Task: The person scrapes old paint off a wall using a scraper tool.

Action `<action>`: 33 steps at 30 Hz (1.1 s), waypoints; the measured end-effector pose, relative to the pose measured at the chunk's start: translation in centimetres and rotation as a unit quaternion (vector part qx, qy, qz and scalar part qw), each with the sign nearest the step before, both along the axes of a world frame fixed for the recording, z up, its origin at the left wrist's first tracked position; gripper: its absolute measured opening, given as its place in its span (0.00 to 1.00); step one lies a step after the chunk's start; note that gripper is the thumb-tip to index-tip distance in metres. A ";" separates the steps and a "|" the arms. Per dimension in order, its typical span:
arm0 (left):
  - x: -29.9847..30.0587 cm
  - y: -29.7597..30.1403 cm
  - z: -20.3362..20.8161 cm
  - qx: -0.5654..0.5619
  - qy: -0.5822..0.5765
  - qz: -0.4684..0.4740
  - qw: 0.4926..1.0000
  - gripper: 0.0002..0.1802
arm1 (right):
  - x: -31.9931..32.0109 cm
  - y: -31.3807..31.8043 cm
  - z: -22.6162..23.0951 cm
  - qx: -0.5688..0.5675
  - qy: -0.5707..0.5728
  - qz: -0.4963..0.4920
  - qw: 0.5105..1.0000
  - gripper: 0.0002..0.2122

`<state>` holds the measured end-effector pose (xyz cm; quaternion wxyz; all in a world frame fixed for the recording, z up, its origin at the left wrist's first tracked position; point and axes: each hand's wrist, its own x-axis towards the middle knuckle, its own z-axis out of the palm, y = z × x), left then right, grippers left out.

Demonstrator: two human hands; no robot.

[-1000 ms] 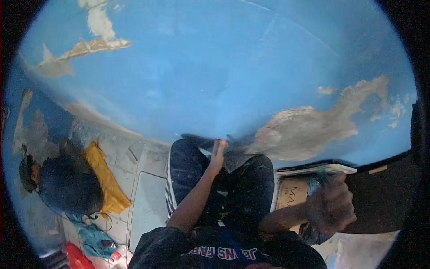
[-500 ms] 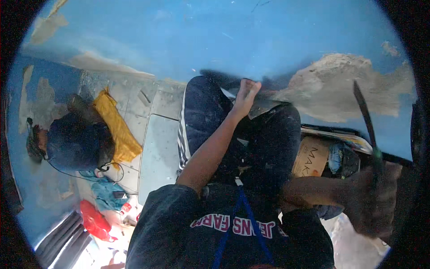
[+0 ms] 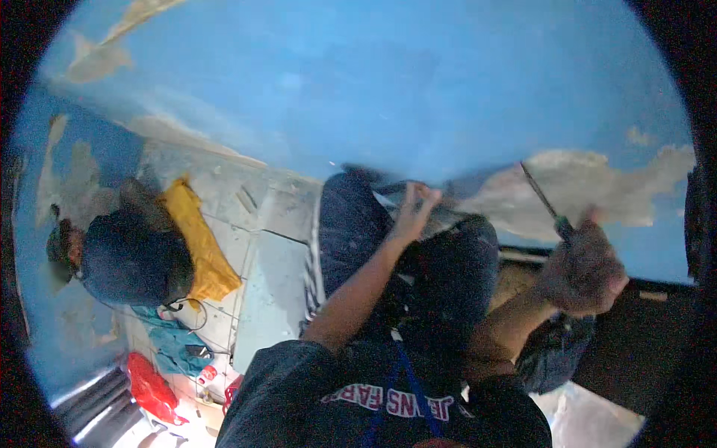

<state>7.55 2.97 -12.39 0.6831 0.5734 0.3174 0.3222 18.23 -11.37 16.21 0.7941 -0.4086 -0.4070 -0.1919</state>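
My right hand (image 3: 586, 269), blurred by motion, is raised at the right and closed round the handle of a screwdriver (image 3: 539, 190). The tool's thin dark shaft points up and left toward the blue wall, with a green part just above my fist. Between my bent knees, near the foot of the wall, is my left hand (image 3: 417, 213). Its fingers are bent together in a pinch, and whatever they hold is too small or hidden to name. Dark trousers (image 3: 351, 224) cover my legs beside it.
The blue wall (image 3: 336, 97) with bare patches (image 3: 553, 187) rises ahead. On the left, a dark rounded bundle (image 3: 134, 254) stands beside a yellow cloth (image 3: 198, 239). Teal cloth (image 3: 172, 343) and a red bag (image 3: 153, 388) lie on the floor. A dark panel (image 3: 642, 343) is at the right.
My right hand has swung up and left with the screwdriver, whose tip now points up-left. The view has tilted, so the scene sits lower. My left hand keeps its place between my knees.
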 end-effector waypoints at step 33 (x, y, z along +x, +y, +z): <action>-1.5 1.0 -2.3 0.087 0.030 -0.015 0.996 0.28 | 1.5 -2.9 -0.9 -0.101 0.031 -0.152 0.983 0.11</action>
